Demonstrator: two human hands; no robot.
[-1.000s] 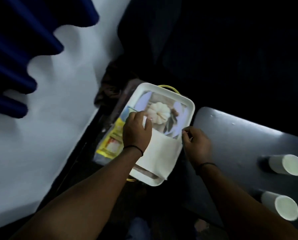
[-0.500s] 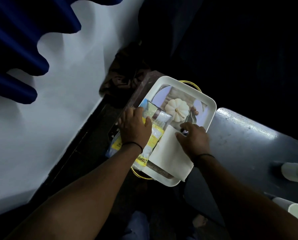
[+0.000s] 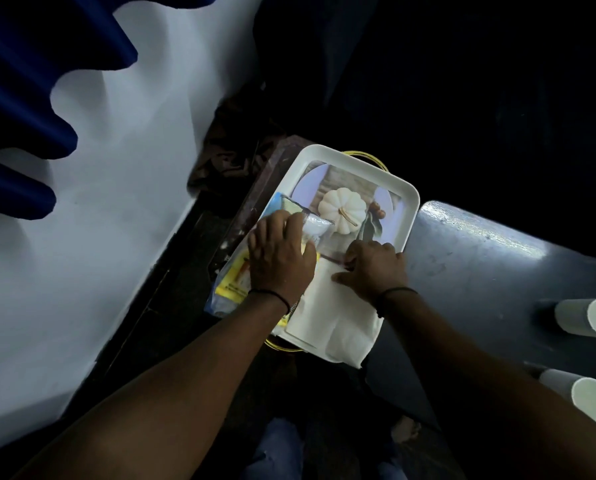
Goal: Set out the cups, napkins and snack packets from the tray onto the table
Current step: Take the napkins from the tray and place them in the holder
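Note:
A white rectangular tray [image 3: 407, 192] with a pumpkin picture lies at the centre, left of the dark table [image 3: 480, 271]. On the tray's left side lie yellow and clear snack packets [image 3: 232, 284]; my left hand [image 3: 279, 254] rests on them with fingers curled over a clear packet. A white folded napkin [image 3: 338, 323] covers the tray's near right part and hangs over its edge. My right hand [image 3: 372, 268] presses on the napkin's far end, fingers bent. Two white cups [image 3: 587, 318] [image 3: 590, 398] lie on the table at the right.
A white wall [image 3: 99, 220] and blue curtain folds [image 3: 19, 98] fill the left. The tray sits on a brown stand [image 3: 265, 178] with a gold wire handle [image 3: 365, 155] showing. Dark cloth lies behind it. The background is dark.
The view shifted, so tray and hands sit further right and lower. My right hand moved from the tray's edge onto the napkin. My left hand stayed on the snack packets.

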